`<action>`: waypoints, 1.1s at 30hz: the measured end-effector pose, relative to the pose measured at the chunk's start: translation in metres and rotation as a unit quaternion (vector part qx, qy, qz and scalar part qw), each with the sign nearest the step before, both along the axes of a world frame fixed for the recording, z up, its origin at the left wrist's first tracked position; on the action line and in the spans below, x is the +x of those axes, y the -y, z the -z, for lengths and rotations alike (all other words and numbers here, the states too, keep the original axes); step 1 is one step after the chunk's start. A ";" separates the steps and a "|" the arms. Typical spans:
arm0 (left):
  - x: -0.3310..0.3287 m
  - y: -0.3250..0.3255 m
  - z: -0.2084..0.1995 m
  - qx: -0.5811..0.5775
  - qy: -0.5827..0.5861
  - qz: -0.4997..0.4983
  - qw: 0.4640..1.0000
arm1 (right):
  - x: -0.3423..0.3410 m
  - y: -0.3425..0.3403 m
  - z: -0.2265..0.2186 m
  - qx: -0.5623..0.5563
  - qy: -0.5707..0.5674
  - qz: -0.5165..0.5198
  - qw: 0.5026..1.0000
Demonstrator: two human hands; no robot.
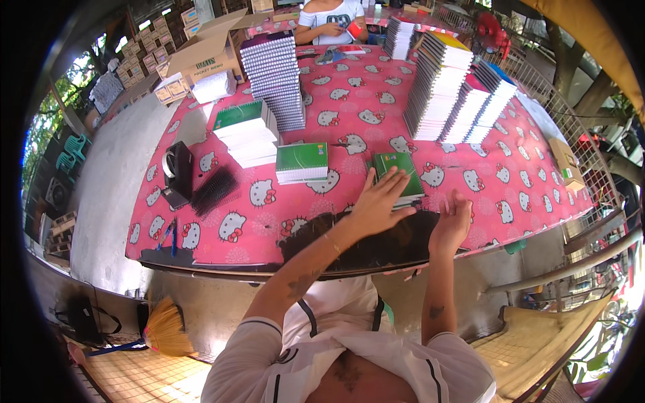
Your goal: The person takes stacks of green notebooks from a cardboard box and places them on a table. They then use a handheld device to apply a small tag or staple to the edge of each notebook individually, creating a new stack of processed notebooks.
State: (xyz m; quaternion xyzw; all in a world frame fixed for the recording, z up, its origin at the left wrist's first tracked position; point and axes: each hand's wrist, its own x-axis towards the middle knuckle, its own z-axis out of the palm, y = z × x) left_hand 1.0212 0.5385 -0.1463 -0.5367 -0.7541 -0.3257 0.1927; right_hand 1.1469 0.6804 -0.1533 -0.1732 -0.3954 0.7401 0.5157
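My left hand (383, 203) lies flat with spread fingers on a short stack of green-covered notebooks (402, 169) near the table's front edge. Beside it on the right, my right hand (451, 225) is raised with loosely curled fingers; nothing shows in it. Left of my left hand sits another small stack of green notebooks (302, 161). Behind that on the left is a larger stack of paper pads topped with a green cover (245, 131). A bare dark patch (316, 238) of the table shows below my left forearm.
A pink patterned cloth (356, 74) covers the table. Tall spiral notebook stacks (274, 80) (437, 87) stand farther back. On the left are a black metal device (177, 176), black binding wires (215, 191) and a blue-handled tool (174, 240). Across the table, a person (330, 23) holds something red.
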 end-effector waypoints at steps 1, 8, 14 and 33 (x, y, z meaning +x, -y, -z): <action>0.011 0.002 -0.010 0.048 -0.009 0.009 0.999 | -0.005 0.005 -0.003 -0.033 -0.051 -0.075 0.995; 0.007 0.035 -0.022 -0.029 0.161 0.048 0.985 | -0.033 0.131 -0.060 0.100 -0.113 -0.343 0.927; 0.070 0.059 -0.018 0.156 0.173 0.076 0.969 | -0.075 0.114 -0.043 0.099 -0.097 -0.373 0.918; -0.072 0.152 -0.040 -0.042 -0.087 -0.111 0.989 | -0.056 0.115 0.012 0.288 0.105 -0.197 0.931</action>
